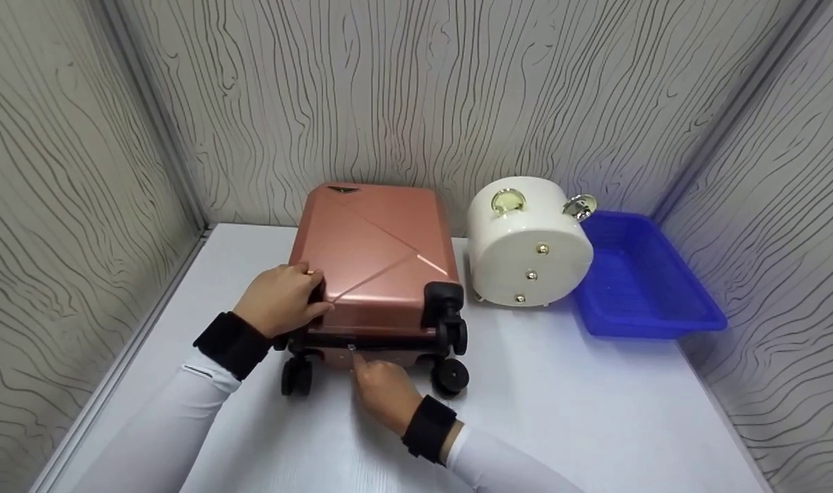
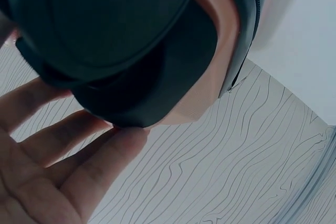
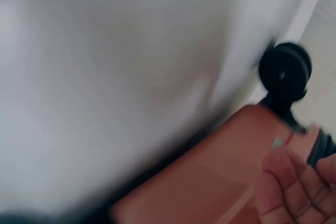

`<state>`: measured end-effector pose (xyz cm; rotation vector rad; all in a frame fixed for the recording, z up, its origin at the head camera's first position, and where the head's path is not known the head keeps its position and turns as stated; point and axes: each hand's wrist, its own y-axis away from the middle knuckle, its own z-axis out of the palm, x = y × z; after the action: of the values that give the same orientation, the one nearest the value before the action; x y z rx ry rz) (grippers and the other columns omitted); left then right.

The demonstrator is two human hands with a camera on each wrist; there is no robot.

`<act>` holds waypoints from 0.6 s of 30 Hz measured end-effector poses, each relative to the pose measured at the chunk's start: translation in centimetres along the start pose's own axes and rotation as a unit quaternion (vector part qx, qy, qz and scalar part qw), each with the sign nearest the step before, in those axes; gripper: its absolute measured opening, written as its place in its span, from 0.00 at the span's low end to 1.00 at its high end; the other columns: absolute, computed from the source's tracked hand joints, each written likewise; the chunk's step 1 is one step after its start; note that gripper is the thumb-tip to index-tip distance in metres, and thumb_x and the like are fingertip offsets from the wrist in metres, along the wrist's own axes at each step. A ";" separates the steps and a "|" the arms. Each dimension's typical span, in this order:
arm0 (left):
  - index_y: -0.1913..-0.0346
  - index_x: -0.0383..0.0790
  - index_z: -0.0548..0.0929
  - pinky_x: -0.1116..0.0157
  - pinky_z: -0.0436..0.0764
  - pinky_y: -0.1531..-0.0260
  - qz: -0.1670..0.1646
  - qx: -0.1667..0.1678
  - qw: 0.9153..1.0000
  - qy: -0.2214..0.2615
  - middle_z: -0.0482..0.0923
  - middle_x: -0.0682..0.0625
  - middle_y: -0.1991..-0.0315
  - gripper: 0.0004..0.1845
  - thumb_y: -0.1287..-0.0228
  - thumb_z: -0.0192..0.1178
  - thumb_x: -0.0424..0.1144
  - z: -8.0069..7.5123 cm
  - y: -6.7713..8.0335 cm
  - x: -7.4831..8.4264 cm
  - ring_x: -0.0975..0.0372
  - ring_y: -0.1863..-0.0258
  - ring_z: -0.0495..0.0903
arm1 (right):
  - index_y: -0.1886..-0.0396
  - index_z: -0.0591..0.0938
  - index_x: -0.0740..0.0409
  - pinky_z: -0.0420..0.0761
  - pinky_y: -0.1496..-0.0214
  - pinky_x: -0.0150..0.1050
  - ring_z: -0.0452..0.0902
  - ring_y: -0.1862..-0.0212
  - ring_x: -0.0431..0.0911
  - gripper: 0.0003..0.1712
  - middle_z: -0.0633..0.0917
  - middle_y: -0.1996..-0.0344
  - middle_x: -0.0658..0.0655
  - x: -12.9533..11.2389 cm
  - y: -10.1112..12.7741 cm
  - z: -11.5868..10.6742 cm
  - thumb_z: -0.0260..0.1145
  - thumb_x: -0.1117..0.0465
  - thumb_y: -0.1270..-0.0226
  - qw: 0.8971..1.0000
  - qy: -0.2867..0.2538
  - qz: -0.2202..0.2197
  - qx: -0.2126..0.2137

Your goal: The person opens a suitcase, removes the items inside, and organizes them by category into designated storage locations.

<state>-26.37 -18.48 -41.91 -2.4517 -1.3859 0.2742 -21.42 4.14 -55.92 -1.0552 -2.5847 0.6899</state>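
Observation:
A rose-gold suitcase (image 1: 382, 239) lies flat on the white table, its black wheels (image 1: 451, 376) facing the person. My left hand (image 1: 283, 298) rests on its near left corner; in the left wrist view the fingers (image 2: 105, 171) extend against the black corner guard (image 2: 173, 72). At the middle of the suitcase's near end, my right hand (image 1: 386, 394) holds a small metal zipper pull (image 1: 351, 348) by the dark seam. Curled right-hand fingers (image 3: 283, 182) show beside the suitcase shell in the right wrist view, largely cut off by the frame edge.
A white round case (image 1: 526, 260) with gold studs and shiny ear-like parts stands right of the suitcase. Beyond it sits a blue plastic basin (image 1: 684, 281). Wood-grain panels (image 1: 389, 96) enclose the table at the back and sides.

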 end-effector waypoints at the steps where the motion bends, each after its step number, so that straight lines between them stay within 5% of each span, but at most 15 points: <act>1: 0.58 0.34 0.86 0.43 0.87 0.64 0.001 0.002 1.000 0.000 0.85 0.37 0.61 0.23 0.34 0.76 0.53 0.0 0.0 0.0 0.40 0.65 0.88 | 0.48 0.83 0.64 0.83 0.76 0.37 0.83 0.78 0.44 0.15 0.83 0.82 0.51 -0.5 -0.5 0.2 0.72 0.67 0.33 1.000 0.008 -0.005 -0.001; 5: 0.56 0.34 0.86 0.43 0.88 0.62 -0.001 0.003 1.000 -0.001 0.85 0.37 0.61 0.23 0.34 0.76 0.53 0.2 0.1 0.1 0.40 0.64 0.88 | 0.45 0.82 0.62 0.83 0.76 0.37 0.82 0.78 0.42 0.17 0.82 0.83 0.48 -1.8 -2.0 0.6 0.72 0.66 0.32 0.999 0.027 -0.017 -0.006; 11: 0.47 0.33 0.87 0.42 0.89 0.57 -0.025 -0.007 1.000 -0.004 0.86 0.32 0.47 0.26 0.31 0.74 0.55 0.3 0.4 0.2 0.38 0.57 0.88 | 0.47 0.84 0.59 0.83 0.76 0.36 0.84 0.78 0.43 0.14 0.84 0.81 0.48 -2.5 -3.3 0.9 0.71 0.64 0.30 0.998 0.047 -0.028 -0.011; 18: 0.33 0.31 0.83 0.38 0.85 0.42 -0.066 -0.020 0.996 0.063 0.80 0.28 0.33 0.32 0.23 0.66 0.56 0.5 1.5 0.4 0.33 0.38 0.82 | 0.52 0.84 0.55 0.86 0.70 0.42 0.88 0.72 0.47 0.06 0.87 0.76 0.51 -1.3 -3.7 -1.3 0.68 0.59 0.22 0.997 -0.052 0.021 -0.049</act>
<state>-25.11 -18.82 -42.91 -2.3515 -1.5029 0.0621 -22.09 1.33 -52.95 -1.1338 -2.7159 0.6506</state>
